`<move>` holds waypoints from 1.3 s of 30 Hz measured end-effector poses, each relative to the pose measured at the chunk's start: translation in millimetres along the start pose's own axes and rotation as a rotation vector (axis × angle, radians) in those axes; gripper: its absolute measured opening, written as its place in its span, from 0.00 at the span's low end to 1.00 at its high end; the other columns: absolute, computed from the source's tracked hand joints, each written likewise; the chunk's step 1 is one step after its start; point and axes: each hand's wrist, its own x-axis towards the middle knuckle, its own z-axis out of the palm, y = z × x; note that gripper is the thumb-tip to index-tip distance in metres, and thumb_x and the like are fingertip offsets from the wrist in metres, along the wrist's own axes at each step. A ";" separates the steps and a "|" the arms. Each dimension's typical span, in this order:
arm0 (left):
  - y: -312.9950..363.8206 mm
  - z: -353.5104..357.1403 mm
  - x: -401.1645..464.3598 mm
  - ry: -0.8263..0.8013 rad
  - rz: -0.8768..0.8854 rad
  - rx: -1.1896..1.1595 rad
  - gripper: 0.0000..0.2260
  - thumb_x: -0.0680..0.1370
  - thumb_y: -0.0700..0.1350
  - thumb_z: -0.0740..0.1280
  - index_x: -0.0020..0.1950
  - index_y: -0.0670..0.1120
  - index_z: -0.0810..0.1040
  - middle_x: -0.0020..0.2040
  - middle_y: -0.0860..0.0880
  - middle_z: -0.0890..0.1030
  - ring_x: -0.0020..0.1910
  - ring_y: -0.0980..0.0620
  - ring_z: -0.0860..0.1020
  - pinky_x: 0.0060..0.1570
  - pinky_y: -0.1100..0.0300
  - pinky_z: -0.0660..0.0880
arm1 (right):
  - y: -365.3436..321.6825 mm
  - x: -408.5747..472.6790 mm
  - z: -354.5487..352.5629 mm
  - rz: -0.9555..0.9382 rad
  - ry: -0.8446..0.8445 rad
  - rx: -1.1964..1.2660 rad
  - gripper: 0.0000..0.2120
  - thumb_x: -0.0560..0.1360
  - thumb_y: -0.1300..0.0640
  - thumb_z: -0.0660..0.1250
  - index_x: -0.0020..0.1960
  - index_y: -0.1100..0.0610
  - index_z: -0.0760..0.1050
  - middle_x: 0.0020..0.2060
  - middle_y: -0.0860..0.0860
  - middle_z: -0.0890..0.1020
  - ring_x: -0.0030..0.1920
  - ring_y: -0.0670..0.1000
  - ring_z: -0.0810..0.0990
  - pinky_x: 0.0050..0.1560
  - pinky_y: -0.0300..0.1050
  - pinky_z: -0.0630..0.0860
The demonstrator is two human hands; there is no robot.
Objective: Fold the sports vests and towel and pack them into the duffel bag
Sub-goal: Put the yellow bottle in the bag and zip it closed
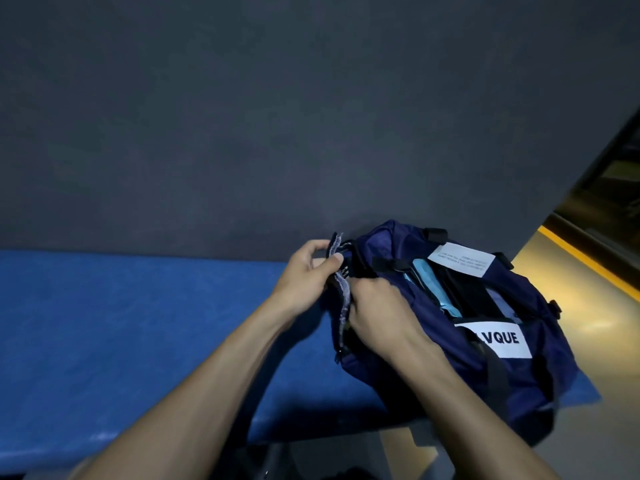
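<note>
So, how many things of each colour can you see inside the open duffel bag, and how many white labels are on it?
Light blue folded items: 1
Black folded items: 1
Pale lilac items: 1
White labels on the duffel bag: 2
Total: 5

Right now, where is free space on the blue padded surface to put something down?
The blue padded surface is bare left of the left hand, up to the dark wall. Its right end is crowded: the navy fabric duffel bag and right hand fill it.
</note>
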 end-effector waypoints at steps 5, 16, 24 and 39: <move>-6.4 29.7 -0.8 -0.109 0.135 0.298 0.15 0.83 0.47 0.66 0.70 0.47 0.73 0.46 0.51 0.84 0.50 0.54 0.82 0.56 0.59 0.76 | 36.1 -10.8 -22.4 -0.041 0.489 0.180 0.15 0.77 0.53 0.58 0.58 0.52 0.80 0.51 0.49 0.84 0.51 0.56 0.81 0.52 0.52 0.77; -25.3 39.5 -12.9 -0.291 0.309 1.119 0.15 0.83 0.56 0.62 0.66 0.49 0.69 0.65 0.54 0.67 0.62 0.50 0.66 0.61 0.51 0.71 | 106.1 -27.0 -24.4 0.171 0.249 0.380 0.12 0.79 0.54 0.68 0.62 0.51 0.82 0.57 0.46 0.85 0.59 0.48 0.82 0.60 0.35 0.71; -3.9 43.0 -3.4 -0.029 0.559 0.907 0.07 0.80 0.38 0.66 0.52 0.50 0.76 0.52 0.56 0.74 0.53 0.53 0.74 0.53 0.59 0.70 | 155.8 -36.8 -48.6 0.313 0.444 0.514 0.09 0.78 0.59 0.68 0.56 0.54 0.85 0.52 0.46 0.86 0.54 0.47 0.83 0.57 0.42 0.77; 23.3 186.8 72.6 -0.540 0.603 1.019 0.05 0.81 0.46 0.68 0.50 0.50 0.84 0.47 0.57 0.83 0.47 0.57 0.79 0.51 0.59 0.75 | 328.5 -49.3 -6.9 0.940 0.400 0.641 0.14 0.78 0.48 0.72 0.56 0.58 0.79 0.49 0.56 0.83 0.55 0.60 0.80 0.47 0.43 0.69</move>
